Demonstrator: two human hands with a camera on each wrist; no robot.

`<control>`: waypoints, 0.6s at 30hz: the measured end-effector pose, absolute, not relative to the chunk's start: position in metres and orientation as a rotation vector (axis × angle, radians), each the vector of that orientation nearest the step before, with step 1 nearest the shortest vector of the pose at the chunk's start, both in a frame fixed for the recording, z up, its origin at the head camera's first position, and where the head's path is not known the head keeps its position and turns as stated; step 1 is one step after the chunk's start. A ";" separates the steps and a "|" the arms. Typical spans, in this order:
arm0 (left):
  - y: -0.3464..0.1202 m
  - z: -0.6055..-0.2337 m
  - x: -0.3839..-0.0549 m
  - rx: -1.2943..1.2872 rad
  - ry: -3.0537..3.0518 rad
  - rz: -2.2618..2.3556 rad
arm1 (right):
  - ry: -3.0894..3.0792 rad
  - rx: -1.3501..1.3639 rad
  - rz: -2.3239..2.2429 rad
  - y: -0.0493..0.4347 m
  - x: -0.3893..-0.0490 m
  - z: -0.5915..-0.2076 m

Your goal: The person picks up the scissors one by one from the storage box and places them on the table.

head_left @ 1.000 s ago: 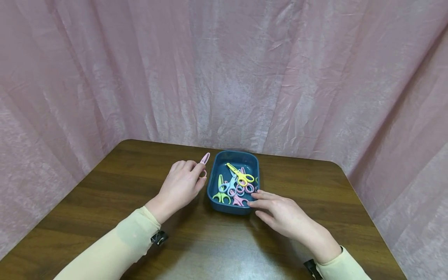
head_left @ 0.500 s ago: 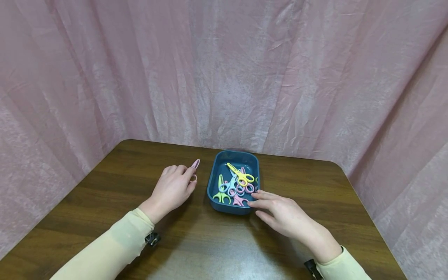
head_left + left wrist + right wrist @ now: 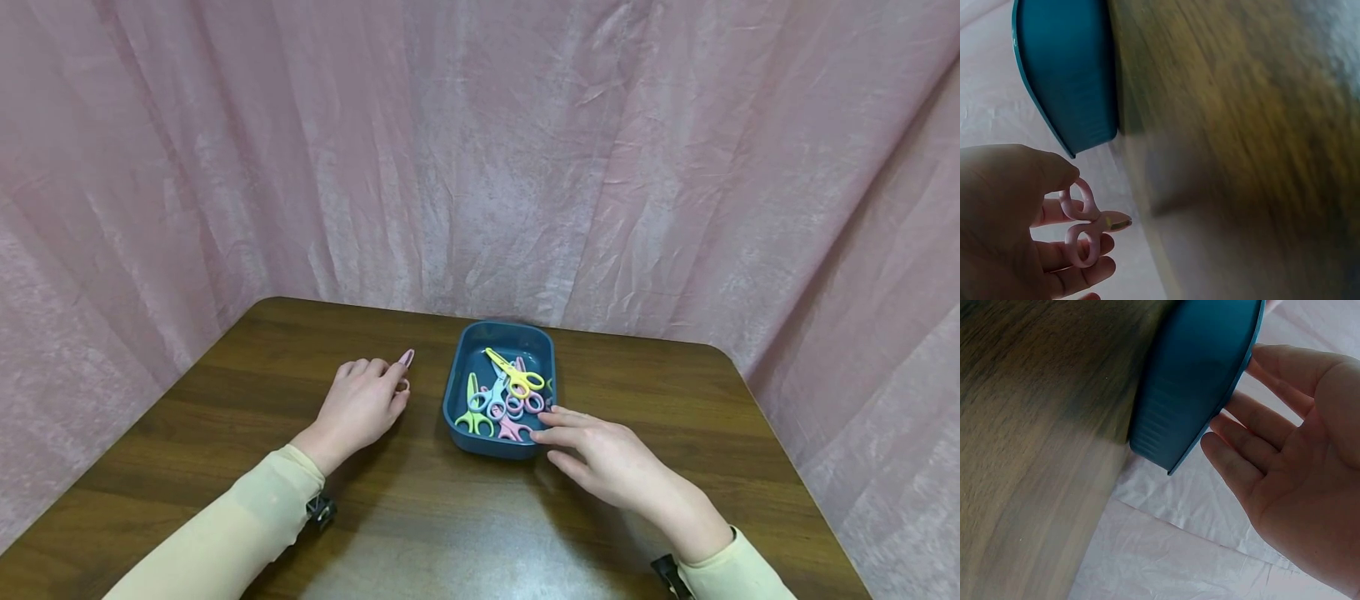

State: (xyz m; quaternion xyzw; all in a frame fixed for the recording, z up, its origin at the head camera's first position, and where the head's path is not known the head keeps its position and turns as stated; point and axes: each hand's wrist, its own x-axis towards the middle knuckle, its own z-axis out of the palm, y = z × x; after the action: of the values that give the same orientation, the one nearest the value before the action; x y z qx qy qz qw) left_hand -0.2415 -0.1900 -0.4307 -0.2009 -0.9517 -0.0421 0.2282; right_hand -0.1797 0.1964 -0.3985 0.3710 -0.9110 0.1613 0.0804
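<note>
My left hand (image 3: 358, 410) is over the table to the left of a dark blue plastic bin. It pinches a pair of small pink scissors (image 3: 1105, 220) between thumb and fingers, handle loops toward the palm; in the head view the fingers hide part of them. My right hand (image 3: 603, 462) has its relaxed fingertips at the right rim of the bin (image 3: 491, 448). Inside the bin lie yellow scissors (image 3: 517, 381), light blue scissors (image 3: 497, 398), green scissors (image 3: 475, 422) and pink scissors (image 3: 513, 428), heaped toward the near end.
The brown wood-grain table (image 3: 465, 533) has rounded far corners. A pink curtain (image 3: 480, 167) hangs right behind its far edge and along the sides. Black wrist straps show at both sleeves.
My left hand has moved left and slightly down in the head view, away from the bin, carrying the pink scissors. My right hand and the bin have stayed in place.
</note>
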 end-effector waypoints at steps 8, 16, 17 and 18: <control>-0.193 -0.435 -0.244 -0.539 -2.684 -0.092 | -2.718 1.114 0.481 0.197 -0.180 -0.399; -0.196 -0.439 -0.244 -0.527 -2.717 -0.086 | -2.721 1.117 0.484 0.197 -0.181 -0.399; -0.196 -0.440 -0.244 -0.529 -2.717 -0.085 | -2.722 1.117 0.485 0.197 -0.181 -0.399; -0.196 -0.440 -0.244 -0.532 -2.718 -0.083 | -2.723 1.117 0.485 0.198 -0.181 -0.399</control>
State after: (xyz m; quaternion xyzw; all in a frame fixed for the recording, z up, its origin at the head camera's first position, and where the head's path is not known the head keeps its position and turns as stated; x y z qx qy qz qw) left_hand -0.2441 -0.1957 -0.4399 -0.1889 -0.9641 -0.0296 0.1845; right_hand -0.1805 0.1975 -0.3985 0.3733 -0.9100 0.1622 0.0794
